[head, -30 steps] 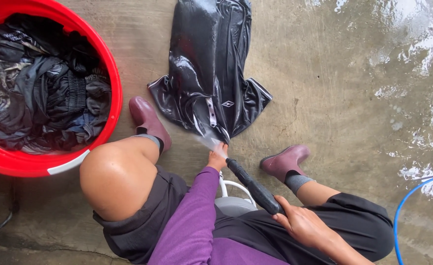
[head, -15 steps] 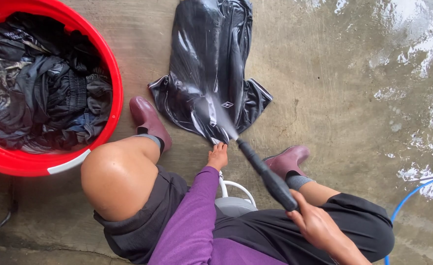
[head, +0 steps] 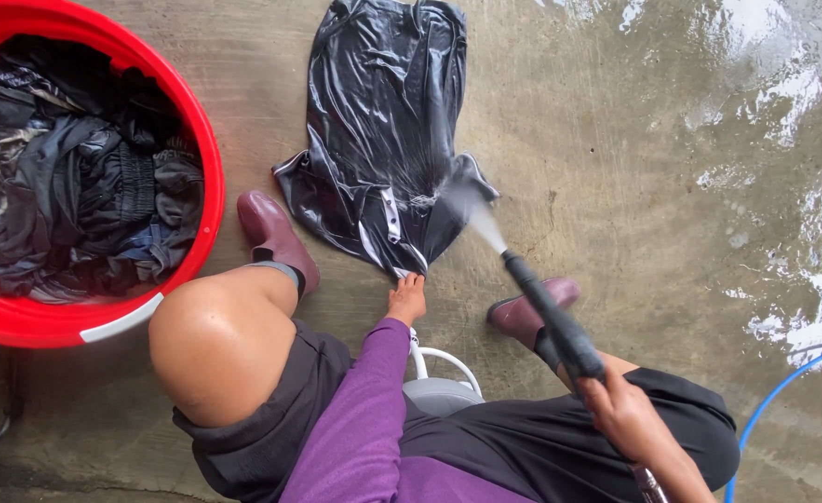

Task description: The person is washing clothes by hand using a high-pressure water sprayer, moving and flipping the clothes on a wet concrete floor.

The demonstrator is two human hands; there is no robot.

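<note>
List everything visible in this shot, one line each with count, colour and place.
garment: one, wet black, flat on the concrete, top centre
tub: one, red, left, full of dark laundry
spray wand: one, black, right of centre, jet hitting the garment
hose: one, blue, bottom right
stool: one, white and grey, under the person
concrete floor: grey, wet patches at right
boots: two, maroon, either side of the garment's hem
left hand: on the garment's hem
right hand: gripping the spray wand
</note>
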